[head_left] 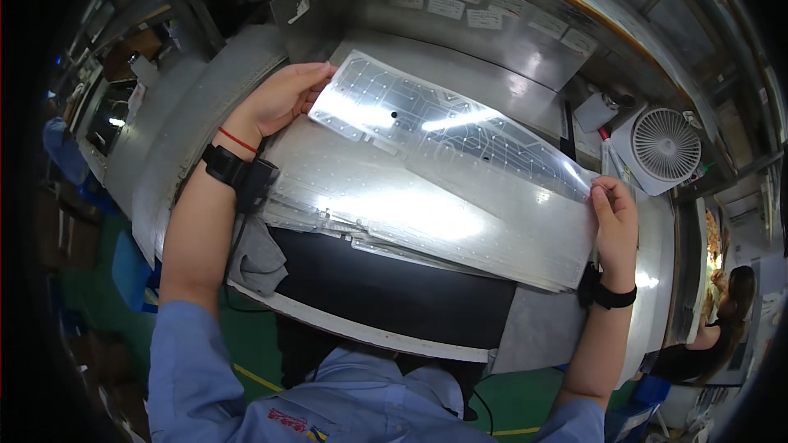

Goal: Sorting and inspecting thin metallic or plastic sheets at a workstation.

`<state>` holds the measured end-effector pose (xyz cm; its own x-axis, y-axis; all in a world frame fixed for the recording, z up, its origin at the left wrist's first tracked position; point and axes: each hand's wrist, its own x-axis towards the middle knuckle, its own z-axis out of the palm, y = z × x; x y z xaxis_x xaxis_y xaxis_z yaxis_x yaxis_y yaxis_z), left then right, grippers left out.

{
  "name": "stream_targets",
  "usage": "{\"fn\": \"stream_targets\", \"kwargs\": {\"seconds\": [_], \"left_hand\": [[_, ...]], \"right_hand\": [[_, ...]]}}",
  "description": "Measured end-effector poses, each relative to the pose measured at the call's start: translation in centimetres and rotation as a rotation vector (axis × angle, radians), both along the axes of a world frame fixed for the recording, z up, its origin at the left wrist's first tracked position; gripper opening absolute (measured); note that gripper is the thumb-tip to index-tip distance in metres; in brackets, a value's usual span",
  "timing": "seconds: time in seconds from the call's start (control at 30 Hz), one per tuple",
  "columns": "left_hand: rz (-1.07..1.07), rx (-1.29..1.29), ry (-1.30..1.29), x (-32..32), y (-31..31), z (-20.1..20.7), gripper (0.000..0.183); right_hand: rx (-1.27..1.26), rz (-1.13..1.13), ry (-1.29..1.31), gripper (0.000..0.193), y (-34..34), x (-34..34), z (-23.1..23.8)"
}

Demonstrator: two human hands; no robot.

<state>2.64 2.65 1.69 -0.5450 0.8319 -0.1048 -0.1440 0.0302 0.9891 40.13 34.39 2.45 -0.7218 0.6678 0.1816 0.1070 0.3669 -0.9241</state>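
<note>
Left hand [283, 98] at ten o'clock and right hand [616, 221] at three pinch opposite ends of a glossy, clear circuit sheet [451, 127] above a stack of sheets [427, 221].

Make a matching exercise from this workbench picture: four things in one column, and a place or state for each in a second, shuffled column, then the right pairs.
Things
1. clear printed sheet
2. small white fan
3. grey cloth
4. black wristband

Places or states
A. lies at the bench's near edge, under the left forearm
B. stands at the right end of the bench
C. held at both ends, by the left hand and the right hand
D. worn on the left wrist, next to a red string

Pairs: 1-C, 2-B, 3-A, 4-D
</note>
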Motion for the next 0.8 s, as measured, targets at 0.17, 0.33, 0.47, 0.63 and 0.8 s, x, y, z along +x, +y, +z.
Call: {"fn": "stream_targets", "kwargs": {"seconds": [0.17, 0.33, 0.47, 0.63, 0.8], "left_hand": [[-0.07, -0.092, 0.132, -0.3, -0.4, -0.5, 0.025], [-0.005, -0.097, 0.117, 0.3, -0.1, 0.2, 0.023], [0.121, 0.0, 0.039, -0.7, -0.5, -0.6, 0.024], [0.152, 0.067, 0.011, -1.5, -0.6, -1.2, 0.03], [0.247, 0.155, -0.095, -1.3, -0.5, -1.0, 0.042]], "right_hand": [[-0.06, 0.033, 0.033, 0.012, -0.2, -0.2, 0.1], [-0.001, 0.025, -0.02, 0.023, -0.2, -0.1, 0.2], [-0.156, 0.093, 0.026, 0.054, -0.6, 0.0, 0.7], [-0.049, 0.193, -0.123, 0.062, -0.5, 0.5, 0.5], [-0.073, 0.122, -0.353, 0.023, -0.5, 0.5, 1.3]]}}
